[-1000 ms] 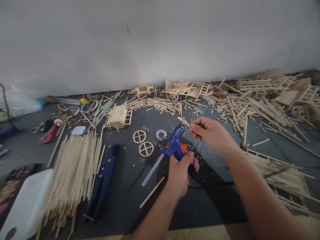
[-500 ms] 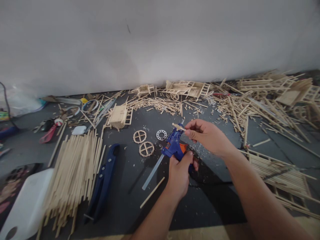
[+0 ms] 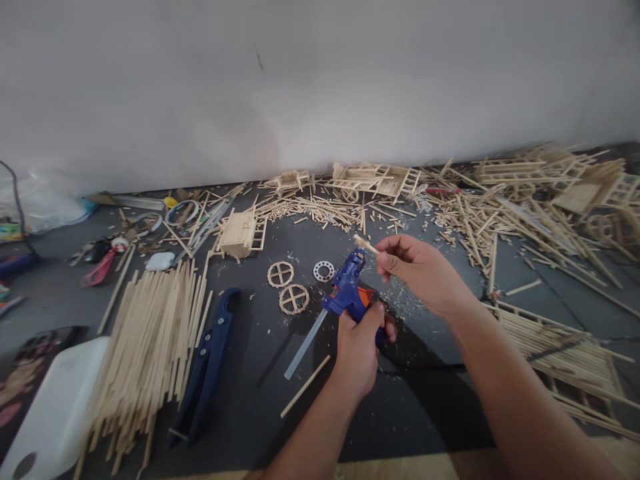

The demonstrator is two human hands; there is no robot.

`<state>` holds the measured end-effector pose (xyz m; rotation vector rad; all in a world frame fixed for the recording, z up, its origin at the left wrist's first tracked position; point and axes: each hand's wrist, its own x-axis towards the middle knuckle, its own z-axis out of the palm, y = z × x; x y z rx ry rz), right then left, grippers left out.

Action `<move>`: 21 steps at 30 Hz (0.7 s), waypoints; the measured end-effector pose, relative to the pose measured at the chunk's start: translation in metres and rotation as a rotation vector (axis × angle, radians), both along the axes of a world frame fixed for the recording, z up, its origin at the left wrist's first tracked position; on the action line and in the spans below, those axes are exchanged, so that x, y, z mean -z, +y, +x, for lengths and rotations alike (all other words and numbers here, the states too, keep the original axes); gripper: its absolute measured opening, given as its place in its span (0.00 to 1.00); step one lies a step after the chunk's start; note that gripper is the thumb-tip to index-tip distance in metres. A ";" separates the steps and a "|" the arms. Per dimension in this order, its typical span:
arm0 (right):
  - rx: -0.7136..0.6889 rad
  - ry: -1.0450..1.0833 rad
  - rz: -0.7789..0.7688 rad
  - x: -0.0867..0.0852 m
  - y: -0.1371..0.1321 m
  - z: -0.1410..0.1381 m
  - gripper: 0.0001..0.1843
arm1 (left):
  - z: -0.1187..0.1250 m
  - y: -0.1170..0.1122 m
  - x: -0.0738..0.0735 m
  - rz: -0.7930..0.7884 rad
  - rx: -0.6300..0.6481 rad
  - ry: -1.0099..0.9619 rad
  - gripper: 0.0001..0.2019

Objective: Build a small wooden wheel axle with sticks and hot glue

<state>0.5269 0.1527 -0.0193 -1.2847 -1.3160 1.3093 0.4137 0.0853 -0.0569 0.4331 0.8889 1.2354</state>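
My left hand (image 3: 361,340) is wrapped round the handle of a blue hot glue gun (image 3: 346,285), whose nozzle points away from me. A clear glue stick (image 3: 306,343) juts from the gun's back end. Between thumb and fingers, my right hand (image 3: 415,272) pinches a small wooden stick piece (image 3: 367,245), its free end close to the nozzle; whether they touch I cannot tell. Left of the gun lie two wooden spoked wheels (image 3: 293,299) and a white ring with holes (image 3: 323,271). A single wooden stick (image 3: 305,387) lies near my left wrist.
At left are a pile of wooden sticks (image 3: 145,353), a blue-handled cutter (image 3: 210,360) and a white phone-like slab (image 3: 60,400). Small stick-built carts (image 3: 240,233) and scattered cut pieces (image 3: 325,210) line the wall. A slatted wooden panel (image 3: 560,347) lies beyond my right forearm.
My right hand has shifted slightly up and right, taking the stick piece from over the gun's body to near its nozzle tip. My left hand and the gun stay in place.
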 end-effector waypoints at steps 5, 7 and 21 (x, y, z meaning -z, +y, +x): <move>0.021 -0.001 0.009 0.001 0.000 0.003 0.14 | 0.000 0.000 0.001 -0.005 0.005 -0.011 0.08; 0.043 -0.038 0.012 0.001 0.001 0.006 0.15 | -0.001 0.000 0.001 -0.011 0.011 -0.028 0.09; 0.482 -0.014 -0.054 0.029 0.020 0.038 0.15 | -0.001 0.001 0.002 -0.029 -0.042 -0.006 0.09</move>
